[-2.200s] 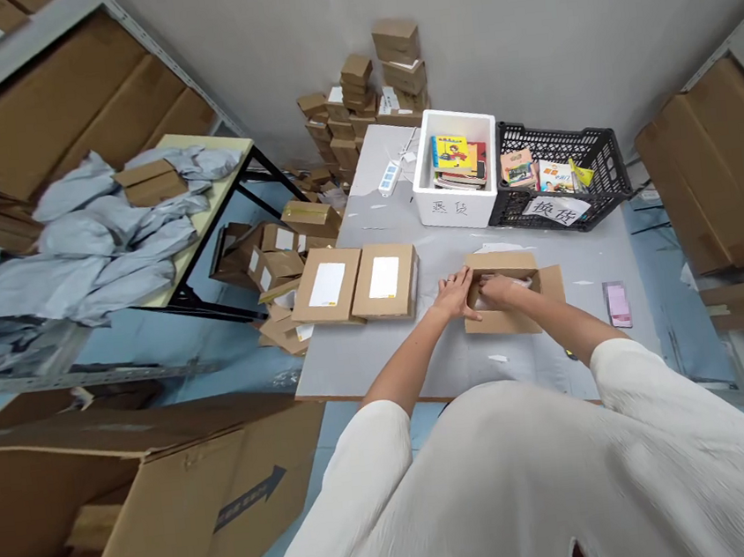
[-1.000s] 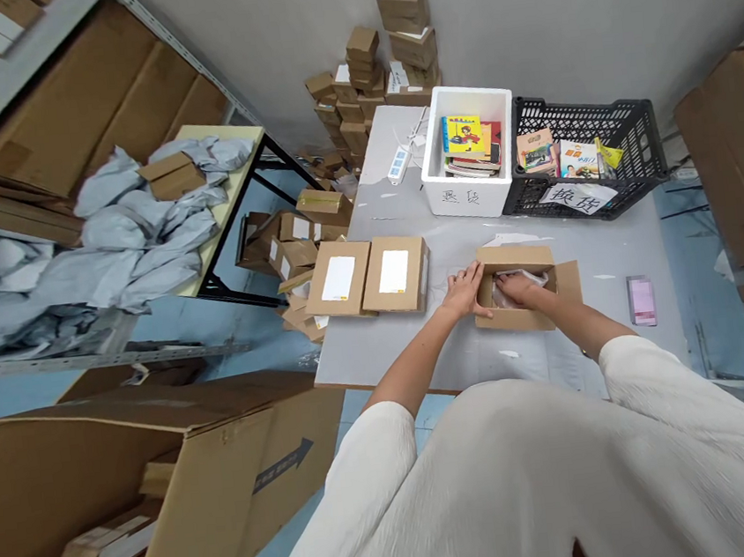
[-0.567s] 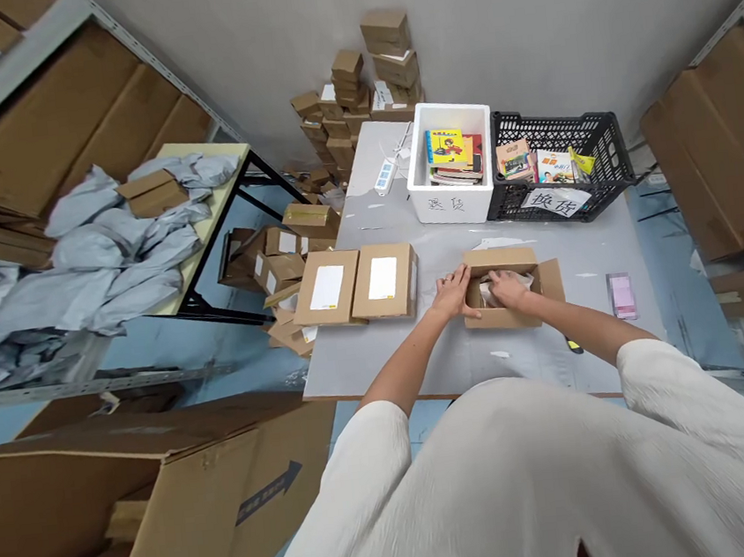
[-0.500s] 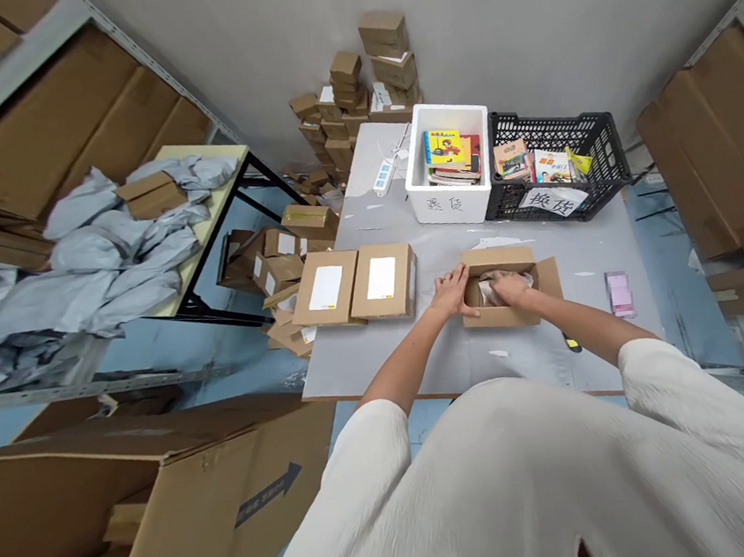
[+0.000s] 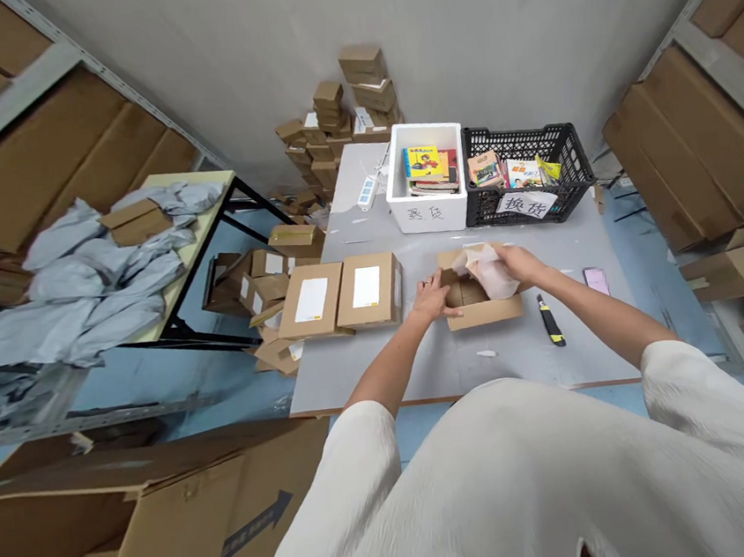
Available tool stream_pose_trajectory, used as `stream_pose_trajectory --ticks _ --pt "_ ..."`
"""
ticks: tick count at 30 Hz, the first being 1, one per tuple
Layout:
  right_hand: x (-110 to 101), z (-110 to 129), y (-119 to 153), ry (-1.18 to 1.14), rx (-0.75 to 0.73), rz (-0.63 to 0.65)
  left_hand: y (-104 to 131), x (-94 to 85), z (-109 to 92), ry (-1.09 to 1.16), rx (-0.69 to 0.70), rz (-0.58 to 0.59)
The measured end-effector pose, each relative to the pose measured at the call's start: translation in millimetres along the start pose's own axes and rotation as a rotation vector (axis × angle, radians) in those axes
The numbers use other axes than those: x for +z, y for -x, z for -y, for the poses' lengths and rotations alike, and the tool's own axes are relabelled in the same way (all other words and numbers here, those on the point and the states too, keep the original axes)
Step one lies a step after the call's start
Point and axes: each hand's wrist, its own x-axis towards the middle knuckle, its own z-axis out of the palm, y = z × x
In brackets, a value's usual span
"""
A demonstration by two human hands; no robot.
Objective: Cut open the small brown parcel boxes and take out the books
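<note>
An opened cardboard box (image 5: 485, 313) stands on the grey table in front of me. My left hand (image 5: 433, 299) grips the box's left wall, thumb on the near side. Crumpled pale packing paper (image 5: 487, 271) is held by my right hand (image 5: 518, 265) above the right part of the box. Brown cardboard shows inside the box on the left; the paper hides the rest. A black and yellow cutter (image 5: 550, 322) lies to the right of the box, and a phone (image 5: 596, 281) rests farther right.
Two labelled cartons (image 5: 366, 291) sit left of the box. Behind are a white foam bin (image 5: 433, 214) and a black crate (image 5: 528, 209) with books. A power strip (image 5: 368, 192) lies by the bin. Grey parcels (image 5: 98, 267) cover a side table; a large carton (image 5: 189, 501) stands lower left.
My right hand has lifted the paper up from inside the box. My left hand stays at the left wall. The view has shifted, and the whole cutter now shows.
</note>
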Motion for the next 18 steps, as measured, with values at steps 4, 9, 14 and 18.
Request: stream_pose_trajectory --ticks 4,9,14,18 --pt "-28 -27 3 -0.098 -0.028 -0.219 2 -0.4 4 -0.035 -0.018 -0.003" --pt "-52 -60 7 -0.105 0.021 -0.349 4 -5.3 21 -0.064 -0.058 0.028" --pt "-45 -93 16 -0.071 0.163 -0.315 4 -10.3 36 -0.126 -0.125 0.042" --pt "-14 -114 26 -0.035 0.262 -0.180 0 -6.7 37 -0.106 -0.211 0.021"
